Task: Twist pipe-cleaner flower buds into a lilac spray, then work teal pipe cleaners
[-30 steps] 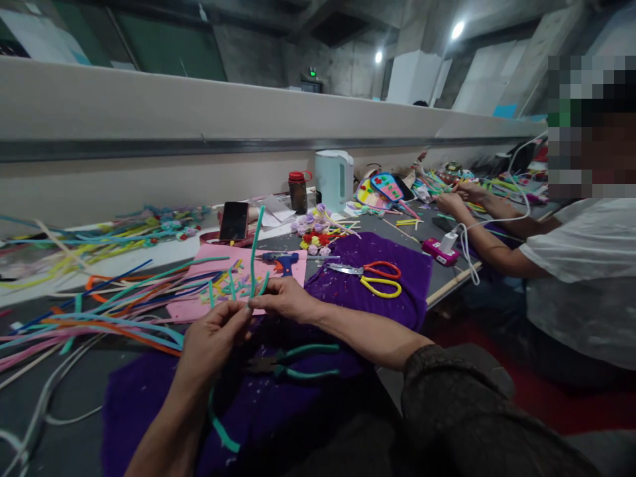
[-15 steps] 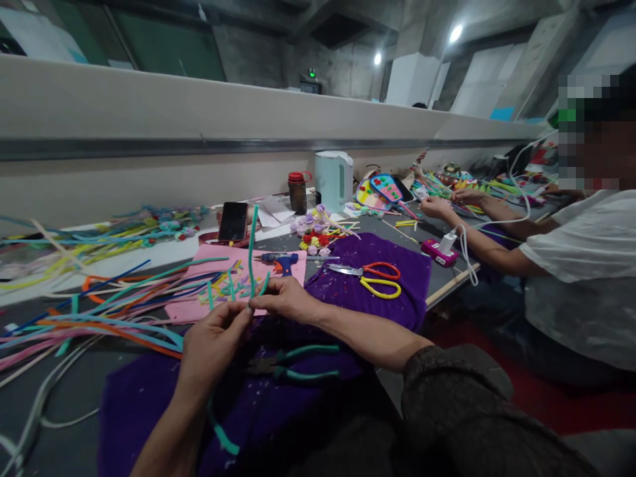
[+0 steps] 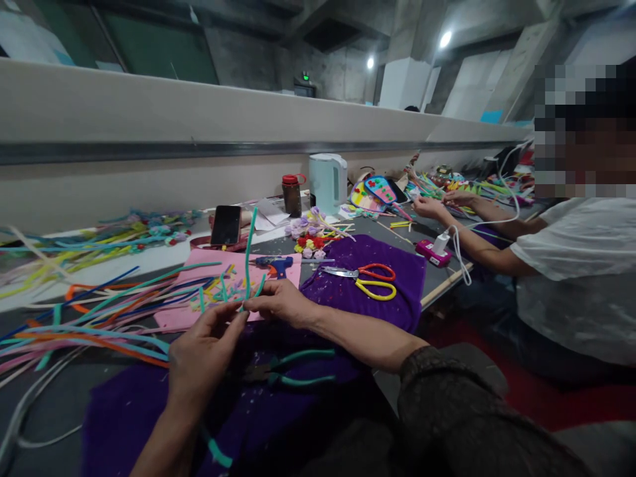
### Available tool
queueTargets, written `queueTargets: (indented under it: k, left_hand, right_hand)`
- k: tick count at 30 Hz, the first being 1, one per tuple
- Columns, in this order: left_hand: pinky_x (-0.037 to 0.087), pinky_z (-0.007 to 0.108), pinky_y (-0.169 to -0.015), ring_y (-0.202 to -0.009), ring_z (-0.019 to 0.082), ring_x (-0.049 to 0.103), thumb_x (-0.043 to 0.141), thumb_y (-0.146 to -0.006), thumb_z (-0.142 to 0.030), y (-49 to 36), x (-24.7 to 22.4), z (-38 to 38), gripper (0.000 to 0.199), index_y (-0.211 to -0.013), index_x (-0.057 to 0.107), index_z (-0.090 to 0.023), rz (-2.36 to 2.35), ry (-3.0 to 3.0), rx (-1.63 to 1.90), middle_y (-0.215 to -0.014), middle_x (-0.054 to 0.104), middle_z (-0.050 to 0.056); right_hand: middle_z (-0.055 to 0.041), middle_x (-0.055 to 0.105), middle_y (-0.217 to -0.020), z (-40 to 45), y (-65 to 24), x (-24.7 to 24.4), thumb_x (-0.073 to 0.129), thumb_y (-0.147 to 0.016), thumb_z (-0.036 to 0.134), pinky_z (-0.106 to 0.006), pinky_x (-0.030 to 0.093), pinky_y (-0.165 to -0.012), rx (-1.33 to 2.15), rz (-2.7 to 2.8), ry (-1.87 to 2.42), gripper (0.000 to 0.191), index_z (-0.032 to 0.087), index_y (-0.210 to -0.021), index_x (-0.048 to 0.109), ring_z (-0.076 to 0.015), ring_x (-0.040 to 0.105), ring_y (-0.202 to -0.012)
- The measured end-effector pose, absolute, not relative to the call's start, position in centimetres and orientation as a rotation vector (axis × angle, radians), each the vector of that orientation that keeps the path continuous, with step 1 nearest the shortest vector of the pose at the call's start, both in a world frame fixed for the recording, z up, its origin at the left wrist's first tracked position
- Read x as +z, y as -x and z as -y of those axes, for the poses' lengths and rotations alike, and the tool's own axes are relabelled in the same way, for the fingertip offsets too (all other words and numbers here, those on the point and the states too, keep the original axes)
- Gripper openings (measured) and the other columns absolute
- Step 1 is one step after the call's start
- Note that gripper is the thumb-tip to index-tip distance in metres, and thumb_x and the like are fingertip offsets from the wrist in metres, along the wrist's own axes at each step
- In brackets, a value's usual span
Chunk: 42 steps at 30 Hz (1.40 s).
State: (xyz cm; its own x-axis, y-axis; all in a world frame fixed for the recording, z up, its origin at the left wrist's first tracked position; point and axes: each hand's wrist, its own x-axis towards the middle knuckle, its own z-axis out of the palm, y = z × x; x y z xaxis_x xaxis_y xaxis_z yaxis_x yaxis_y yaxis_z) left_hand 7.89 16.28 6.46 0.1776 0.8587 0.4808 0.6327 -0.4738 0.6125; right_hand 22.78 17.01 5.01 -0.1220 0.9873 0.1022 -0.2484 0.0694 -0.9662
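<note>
Both my hands meet in a pinch around teal pipe cleaners (image 3: 249, 255). One long stem stands upright from between the fingertips, with shorter teal pieces sticking up beside it. My left hand (image 3: 206, 348) is closed on the lower part from the left. From the right, my right hand (image 3: 281, 303) pinches the same spot; the exact joint is hidden by the fingers. A teal end (image 3: 218, 454) shows below my left wrist. Under my hands, green-handled pliers (image 3: 298, 368) lie on a purple cloth (image 3: 134, 404).
Scissors (image 3: 365, 277) with red and yellow handles lie on the cloth. A glue gun (image 3: 278, 266) rests on pink paper (image 3: 173, 318). Loose pipe cleaners (image 3: 99, 338) spread at left. A phone (image 3: 226, 225), bottle (image 3: 292, 195) and kettle (image 3: 328, 185) stand behind. Another person's hands (image 3: 432, 207) work at right.
The view has shifted slightly, so most things sit a little further left. My hands keep their pinch on the teal pipe cleaners.
</note>
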Motion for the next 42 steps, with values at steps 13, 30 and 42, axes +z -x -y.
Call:
queueTargets:
  k: [13, 30, 42]
  left_hand:
    - [0.038, 0.021, -0.055, -0.062, 0.012, 0.059, 0.055, -0.074, -0.039, -7.7, 5.6, -16.4, 0.028, -0.096, 0.061, -0.023, -1.434, -2.669, 1.262, -0.078, 0.065, 0.0]
    - [0.034, 0.026, -0.058, -0.069, 0.019, 0.06, 0.043, -0.082, -0.032, -7.6, 4.8, -16.3, 0.026, -0.093, 0.062, -0.017, -1.481, -2.876, 1.1, -0.082, 0.067, 0.006]
    - [0.036, 0.019, -0.045, -0.044, 0.008, 0.048, 0.052, -0.074, -0.038, -7.8, 6.8, -15.4, 0.022, -0.071, 0.057, -0.017, -1.206, -1.792, 0.991, -0.054, 0.055, -0.002]
  right_hand:
    - [0.0055, 0.048, -0.045, -17.2, -22.5, 4.5, 0.07, -0.057, 0.033, -0.019, 0.023, -0.039, 1.463, 1.02, 0.85, 0.025, 0.013, -0.058, 0.055, -0.0048, 0.038, -0.039]
    - [0.0079, 0.041, -0.041, -16.7, -22.0, 3.9, 0.069, -0.057, 0.035, -0.02, 0.019, -0.039, 1.328, 1.043, 0.931, 0.028, 0.014, -0.057, 0.05, -0.0043, 0.032, -0.037]
    - [0.0074, 0.04, -0.045, -15.7, -22.1, 4.8, 0.066, -0.059, 0.031, -0.021, 0.02, -0.041, 1.283, 1.117, 0.89, 0.022, 0.014, -0.059, 0.053, -0.0041, 0.028, -0.04]
